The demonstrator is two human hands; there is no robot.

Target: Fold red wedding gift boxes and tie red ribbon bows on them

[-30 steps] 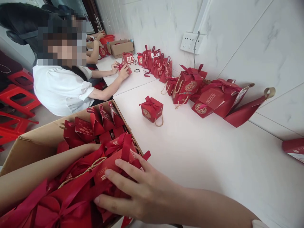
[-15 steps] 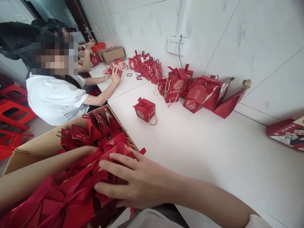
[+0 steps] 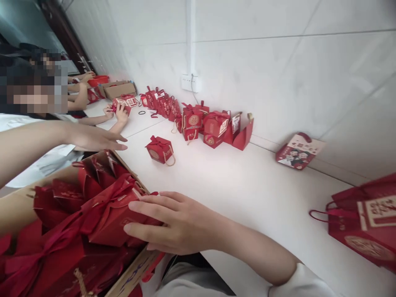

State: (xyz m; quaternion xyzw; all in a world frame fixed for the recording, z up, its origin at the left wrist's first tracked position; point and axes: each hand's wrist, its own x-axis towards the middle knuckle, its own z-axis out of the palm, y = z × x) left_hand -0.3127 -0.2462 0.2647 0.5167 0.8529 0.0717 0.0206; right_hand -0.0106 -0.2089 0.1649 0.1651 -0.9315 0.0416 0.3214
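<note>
A cardboard box (image 3: 133, 270) at my lower left is full of several red ribboned gift boxes. My right hand (image 3: 173, 222) lies across one red gift box (image 3: 108, 218) at the top of the pile, fingers spread over its side and gripping it. My left hand (image 3: 94, 140) hangs in the air above the carton's far edge, flat and holding nothing. One closed red gift box with a rope handle (image 3: 159, 149) stands alone on the white table (image 3: 247, 185).
Along the wall stands a row of red gift boxes (image 3: 193, 121), then a flat printed packet (image 3: 298, 150). A red bag (image 3: 365, 231) sits at the right edge. A co-worker's hands (image 3: 119, 111) fold a box farther down the table. A wall socket (image 3: 190, 82) is above.
My left arm has come up out of the carton and now hovers open above it. My view has swung right, and my right hand stays on the gift box.
</note>
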